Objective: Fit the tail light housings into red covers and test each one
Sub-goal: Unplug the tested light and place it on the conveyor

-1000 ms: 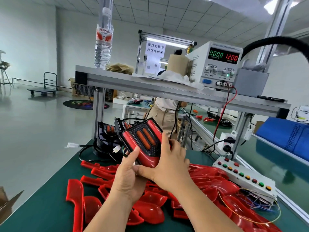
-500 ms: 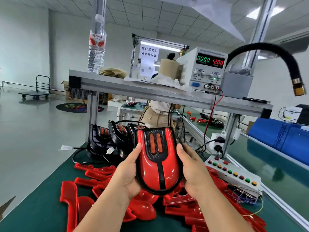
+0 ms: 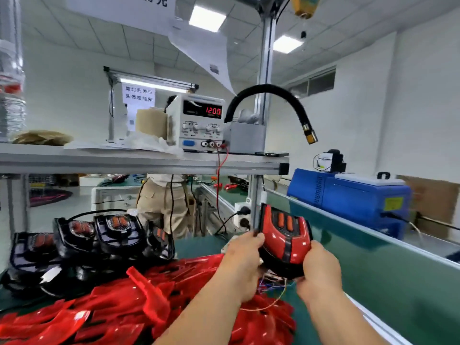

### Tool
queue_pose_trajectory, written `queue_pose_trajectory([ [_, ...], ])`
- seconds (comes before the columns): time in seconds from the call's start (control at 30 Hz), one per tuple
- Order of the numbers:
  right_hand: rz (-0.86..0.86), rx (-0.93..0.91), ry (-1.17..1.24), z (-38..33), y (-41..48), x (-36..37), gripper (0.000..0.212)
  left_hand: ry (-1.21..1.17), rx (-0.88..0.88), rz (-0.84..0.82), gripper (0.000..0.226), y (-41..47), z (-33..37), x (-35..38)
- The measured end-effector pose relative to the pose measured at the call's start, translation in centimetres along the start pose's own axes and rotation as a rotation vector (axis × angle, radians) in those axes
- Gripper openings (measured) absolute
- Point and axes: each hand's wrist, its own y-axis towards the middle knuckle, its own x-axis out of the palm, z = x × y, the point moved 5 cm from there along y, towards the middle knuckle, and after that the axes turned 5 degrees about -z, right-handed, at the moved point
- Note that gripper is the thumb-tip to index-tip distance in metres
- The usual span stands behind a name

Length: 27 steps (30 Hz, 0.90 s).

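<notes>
Assembled light (image 3: 283, 241), a black housing seated in a red cover, is held in the air over the green bench (image 3: 378, 282), just right of the cover pile, tilted with its grille end up. Two orange lenses show in the grille and a black stripe runs down the red face. Thin coloured wires (image 3: 272, 287) hang under it, between the hands. Shelf post (image 3: 254, 202) and a wall socket (image 3: 242, 216) sit right behind it. Loose covers (image 3: 119, 310) are heaped at lower left, with bare housings (image 3: 94, 242) stacked behind them. Shelf (image 3: 139, 161) above carries the supply (image 3: 199, 125), display reading 12.00, with a red lead (image 3: 219, 180) dropping off its front. A grey box (image 3: 242, 138) stands beside it, with a black hose (image 3: 268, 94) arcing over to a brass nozzle. Bottle (image 3: 11, 83) at far left. Blue machine (image 3: 348, 195) on the right, past the bench edge. A person (image 3: 161, 202) stands behind the shelf, torso only. Left hand (image 3: 242, 256) pinches the light's left edge, fingertips on the rim, and hides that lower corner. Right hand (image 3: 319, 271) grips the narrow lower end, fingers curled under, covering the tip.
</notes>
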Motion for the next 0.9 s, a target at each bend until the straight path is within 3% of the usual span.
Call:
queue_pose_trajectory([
  [0.1,0.092,-0.014,0.012,-3.0,3.1,-3.8,0.024,0.009,-0.053,-0.061,0.018,2.6,-2.2,5.0],
  [0.2,0.074,0.07,0.037,-4.7,6.7,-6.5,0.021,-0.013,-0.147,-0.051,0.018,5.7,-3.8,8.4],
  [0.47,0.02,0.141,-0.038,-5.0,15.6,-9.0,0.022,-0.064,-0.232,0.026,0.019,11.1,-5.2,11.7],
  [0.6,0.025,0.138,0.006,-4.8,18.8,-8.9,0.034,-0.032,-0.258,-0.008,0.023,13.7,-5.5,12.5],
  [0.8,0.033,0.133,0.056,-4.2,23.0,-8.0,0.032,0.044,-0.125,0.002,0.028,17.7,-4.4,13.3],
  [0.9,0.013,0.216,0.108,-3.4,24.7,-7.7,0.034,0.075,0.002,-0.045,0.037,19.1,-4.0,13.8],
])
